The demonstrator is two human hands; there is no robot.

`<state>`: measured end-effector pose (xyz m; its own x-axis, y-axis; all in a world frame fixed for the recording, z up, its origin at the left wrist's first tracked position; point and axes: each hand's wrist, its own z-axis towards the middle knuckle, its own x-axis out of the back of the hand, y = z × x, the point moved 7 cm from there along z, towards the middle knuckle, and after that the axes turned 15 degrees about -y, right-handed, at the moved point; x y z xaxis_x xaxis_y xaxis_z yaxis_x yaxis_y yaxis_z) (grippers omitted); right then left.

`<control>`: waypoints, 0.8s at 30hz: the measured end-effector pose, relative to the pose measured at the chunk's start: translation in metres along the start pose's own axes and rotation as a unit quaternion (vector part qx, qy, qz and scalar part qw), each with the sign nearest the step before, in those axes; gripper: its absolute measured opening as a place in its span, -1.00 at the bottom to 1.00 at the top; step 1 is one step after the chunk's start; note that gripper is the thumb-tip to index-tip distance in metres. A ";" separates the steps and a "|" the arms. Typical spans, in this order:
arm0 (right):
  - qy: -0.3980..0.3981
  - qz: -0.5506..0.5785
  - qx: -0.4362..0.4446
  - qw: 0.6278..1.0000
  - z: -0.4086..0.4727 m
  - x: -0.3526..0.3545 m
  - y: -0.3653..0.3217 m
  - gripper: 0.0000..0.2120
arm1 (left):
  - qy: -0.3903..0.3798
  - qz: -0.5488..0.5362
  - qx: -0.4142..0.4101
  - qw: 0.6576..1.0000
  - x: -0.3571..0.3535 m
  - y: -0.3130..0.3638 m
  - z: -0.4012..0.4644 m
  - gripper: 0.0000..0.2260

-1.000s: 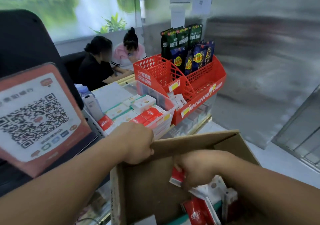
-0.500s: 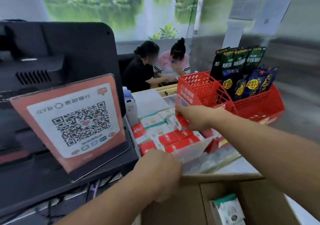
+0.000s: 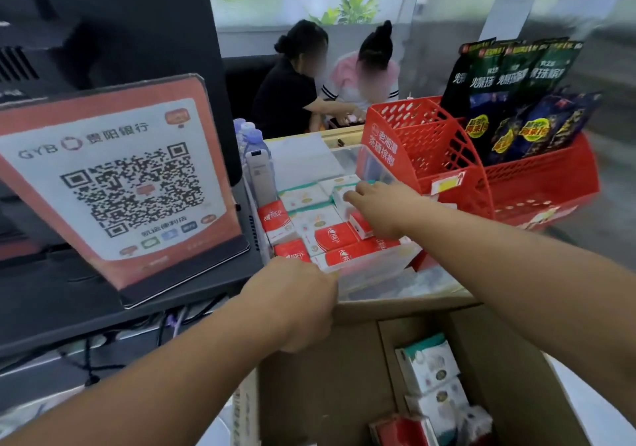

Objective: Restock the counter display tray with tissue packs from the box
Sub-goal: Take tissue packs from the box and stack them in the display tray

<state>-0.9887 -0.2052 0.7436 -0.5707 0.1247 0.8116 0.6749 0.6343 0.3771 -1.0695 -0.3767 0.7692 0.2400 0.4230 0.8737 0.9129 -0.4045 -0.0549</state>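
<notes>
This is a small shop, at the checkout: a QR payment sign [image 3: 113, 184] stands beside a till screen [image 3: 130, 32], and red racks [image 3: 444, 156] display snack bags [image 3: 516, 98] for sale.

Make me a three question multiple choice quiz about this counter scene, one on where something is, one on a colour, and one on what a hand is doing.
1. Where does the QR code sign stand relative to the clear display tray?
A. To its left
B. To its right
C. Inside it

2. What colour is the mesh snack rack?
A. Blue
B. Red
C. White

3. What is the left hand doing?
A. Hanging free in the air
B. Reaching into the rack
C. Resting at the edge of the cardboard box

Answers: 1 A, the sign sits left of the tray. 2 B, the rack's lattice walls are red. 3 C, the left hand rests on the box's rim, while the right hand reaches over the tissue packs in the tray.
</notes>
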 end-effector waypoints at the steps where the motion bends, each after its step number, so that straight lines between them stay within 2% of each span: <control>1: 0.016 0.019 -0.002 1.000 -0.012 0.009 -0.001 -0.41 | 0.003 0.000 -0.005 1.000 0.001 0.001 0.001 -0.84; 4: 0.057 0.068 -0.017 0.996 -0.065 0.036 -0.007 -0.70 | 0.009 0.032 -0.017 0.999 0.006 0.007 0.003 -0.84; 6: 0.079 0.078 -0.026 0.993 -0.110 0.048 -0.016 -0.81 | 0.009 0.066 -0.018 0.998 0.011 0.009 0.004 -0.79; 7: 0.065 0.093 -0.032 0.993 -0.135 0.044 -0.023 -0.82 | 0.010 0.086 -0.025 0.996 0.011 0.013 0.004 -0.77; 12: -0.093 0.116 0.020 0.989 -0.190 -0.006 -0.068 -0.72 | 0.005 0.088 -0.039 0.995 0.012 0.018 0.012 -0.78; 15: -0.130 0.106 0.030 0.985 -0.195 -0.039 -0.086 -0.73 | -0.014 0.089 -0.047 0.995 0.007 0.024 0.015 -0.77; 18: -0.254 0.120 0.043 0.959 -0.195 -0.089 -0.115 -0.82 | -0.024 0.103 -0.054 0.993 0.009 0.028 0.013 -0.76; 20: -0.312 0.113 0.053 0.942 -0.189 -0.122 -0.138 -0.79 | -0.025 0.107 -0.058 0.992 0.012 0.031 0.010 -0.69; 22: -0.347 0.124 0.048 0.928 -0.179 -0.154 -0.151 -0.71 | -0.023 0.107 -0.066 0.992 0.013 0.035 0.006 -0.67; 24: -0.342 0.157 0.038 0.926 -0.170 -0.174 -0.156 -0.68 | -0.021 0.110 -0.070 0.991 0.014 0.038 0.002 -0.66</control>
<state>-0.9147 -0.4558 0.6192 -0.5327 0.7491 0.3937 0.8374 0.5338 0.1174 -1.0309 -0.3840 0.7784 0.4436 0.3446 0.8274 0.7833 -0.5976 -0.1711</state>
